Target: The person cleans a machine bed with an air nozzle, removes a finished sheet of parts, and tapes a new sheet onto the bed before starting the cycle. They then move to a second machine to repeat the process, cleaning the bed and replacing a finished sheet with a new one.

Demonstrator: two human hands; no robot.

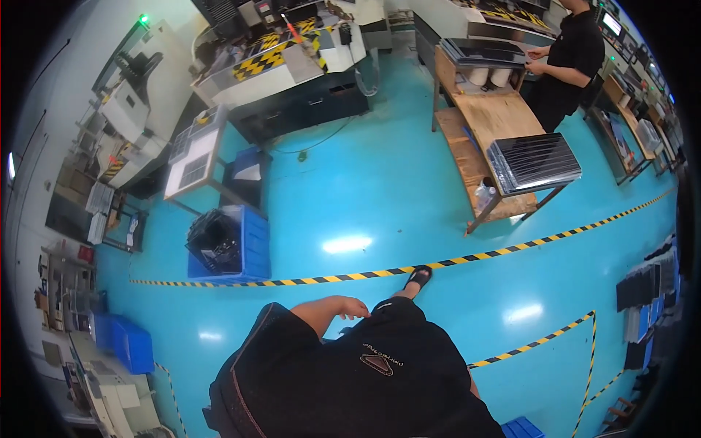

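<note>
My left hand point(354, 308) hangs in front of my dark shirt point(350, 372), its fingers loosely bent and nothing seen in them. It touches no object and is over the blue floor. My right hand is out of sight; only a sliver of the right arm point(474, 384) shows beside my shirt. Ahead of me one foot in a black sandal point(419, 277) is on the yellow-black floor tape point(350, 277). Nearest on the left beyond the tape is a blue bin point(254, 244) with black plastic point(213, 237) in it.
At right, a wooden workbench point(496, 109) bears a stack of dark slotted panels point(537, 162). A person in black point(577, 55) stands behind it, hands at dark sheets point(485, 51). Large machines point(292, 87) line the back; a white table point(196, 157) and blue crates point(131, 344) stand left.
</note>
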